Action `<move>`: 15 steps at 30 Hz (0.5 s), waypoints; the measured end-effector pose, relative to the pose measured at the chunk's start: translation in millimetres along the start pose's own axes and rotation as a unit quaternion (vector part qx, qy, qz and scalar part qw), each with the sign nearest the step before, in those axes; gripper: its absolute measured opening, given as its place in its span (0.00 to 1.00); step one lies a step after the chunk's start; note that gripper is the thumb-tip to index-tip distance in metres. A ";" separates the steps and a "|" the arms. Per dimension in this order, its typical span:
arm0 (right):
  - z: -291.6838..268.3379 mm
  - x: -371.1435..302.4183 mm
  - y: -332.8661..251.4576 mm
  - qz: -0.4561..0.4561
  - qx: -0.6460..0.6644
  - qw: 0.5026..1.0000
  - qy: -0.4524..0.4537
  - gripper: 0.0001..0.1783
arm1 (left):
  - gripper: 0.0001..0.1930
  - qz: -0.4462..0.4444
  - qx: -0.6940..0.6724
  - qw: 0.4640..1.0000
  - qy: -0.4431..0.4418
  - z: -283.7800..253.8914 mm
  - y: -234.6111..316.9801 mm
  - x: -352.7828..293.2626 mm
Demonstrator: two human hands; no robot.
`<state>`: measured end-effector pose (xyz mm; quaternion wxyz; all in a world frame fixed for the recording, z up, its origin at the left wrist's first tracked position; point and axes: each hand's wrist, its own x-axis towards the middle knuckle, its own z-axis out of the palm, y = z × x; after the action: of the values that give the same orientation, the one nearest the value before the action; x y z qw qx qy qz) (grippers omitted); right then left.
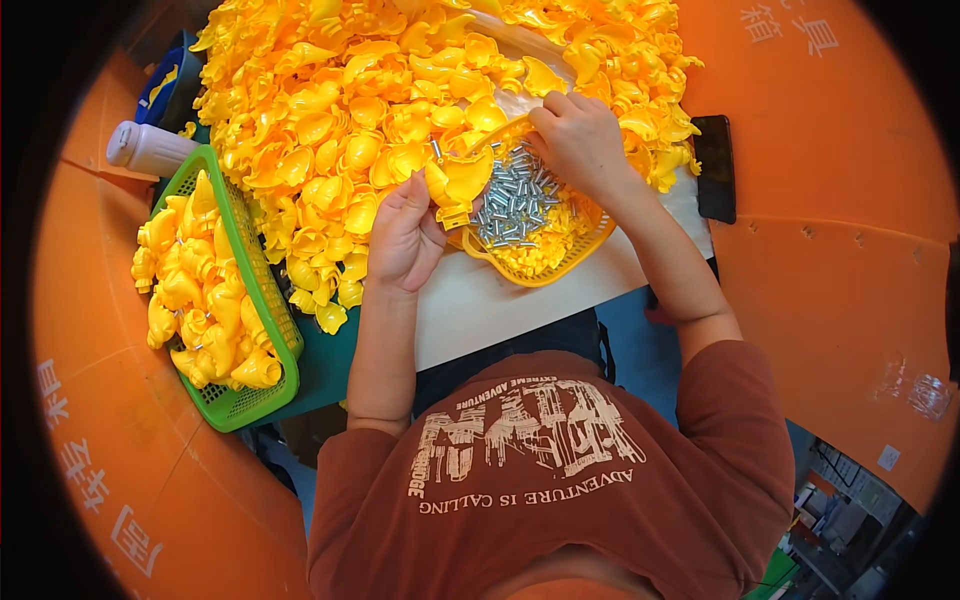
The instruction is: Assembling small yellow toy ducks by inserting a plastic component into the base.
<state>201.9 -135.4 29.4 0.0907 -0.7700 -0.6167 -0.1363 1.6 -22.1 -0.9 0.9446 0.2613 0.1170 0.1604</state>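
A curved yellow plastic shell [466, 182] is pinched between the thumb and fingers of my left hand [405, 232], over the left side of a yellow basket [548, 276]. Short silver metal pins [518, 195] fill much of the basket, with small yellow plastic parts [545, 246] lying along its near side. My right hand [582, 140] is at the basket's far rim with its fingers closed. Whether they grip the rim or a small part is hidden. One silver pin [436, 149] shows just beyond the shell.
A large heap of yellow shells [340, 130] covers the far tabletop. At left stands a green basket [255, 270] of assembled-looking yellow pieces [205, 290], beside a pale bottle [150, 150]. A black phone [715, 170] lies at right. Orange panels [820, 270] flank the table.
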 end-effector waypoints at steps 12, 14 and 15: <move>-5.6 10.0 8.8 0.021 0.113 0.991 -0.070 0.06 | 0.20 -0.005 -0.024 1.000 -0.007 -2.1 -0.1 -0.2; -15.3 8.1 1.5 -0.012 0.255 0.961 0.102 0.06 | 0.19 -0.003 -0.038 0.999 -0.011 -0.2 -1.2 2.2; -21.4 9.6 -10.8 -0.015 0.259 0.961 0.101 0.06 | 0.19 0.004 -0.030 0.999 -0.013 -0.8 -0.9 0.7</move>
<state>191.2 -130.7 52.4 0.3465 -0.6931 -0.6300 -0.0503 2.2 -22.3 -2.2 0.9528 0.2349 0.0989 0.1647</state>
